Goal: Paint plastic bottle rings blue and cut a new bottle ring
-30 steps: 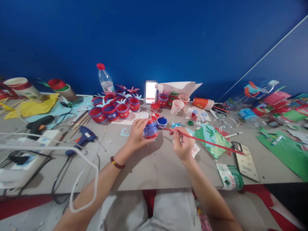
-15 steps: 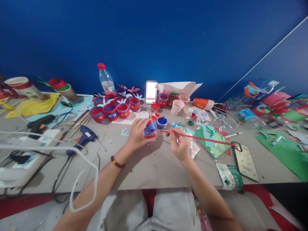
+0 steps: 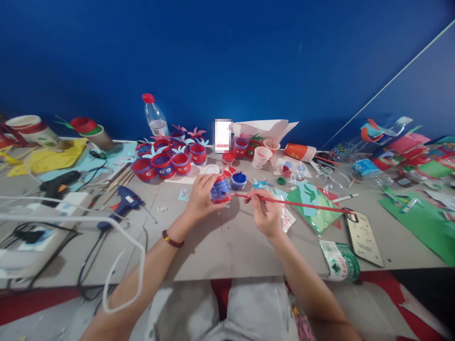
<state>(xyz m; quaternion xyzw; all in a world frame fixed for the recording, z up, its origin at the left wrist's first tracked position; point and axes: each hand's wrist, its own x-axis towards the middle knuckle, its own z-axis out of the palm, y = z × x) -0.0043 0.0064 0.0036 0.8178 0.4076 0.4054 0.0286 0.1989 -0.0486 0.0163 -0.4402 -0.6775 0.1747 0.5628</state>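
Observation:
A small red cup with a broad blue painted band [image 3: 219,189] is tilted on its side in my left hand [image 3: 203,196], whose fingers wrap round it. My right hand [image 3: 265,210] pinches a long red paintbrush [image 3: 298,204] near its bristle end. The brush tip meets the blue band on the cup's right side. Just behind stands an open jar of blue paint [image 3: 238,179], and farther back a jar of red paint [image 3: 228,157]. Several finished-looking red and blue cups with eyes and paper leaves [image 3: 164,164] are grouped behind my left hand.
Left of my arms lie a blue glue gun [image 3: 127,201], a white power strip [image 3: 46,237] and looping white cable. A clear bottle [image 3: 155,116] stands at the back. To the right are a phone [image 3: 364,237], green paper [image 3: 421,222], a green packet [image 3: 339,261] and stacked paper cups [image 3: 300,152].
My left hand has shifted the cup slightly left and tilted it a little more. The brush tip has followed and stays at the blue band.

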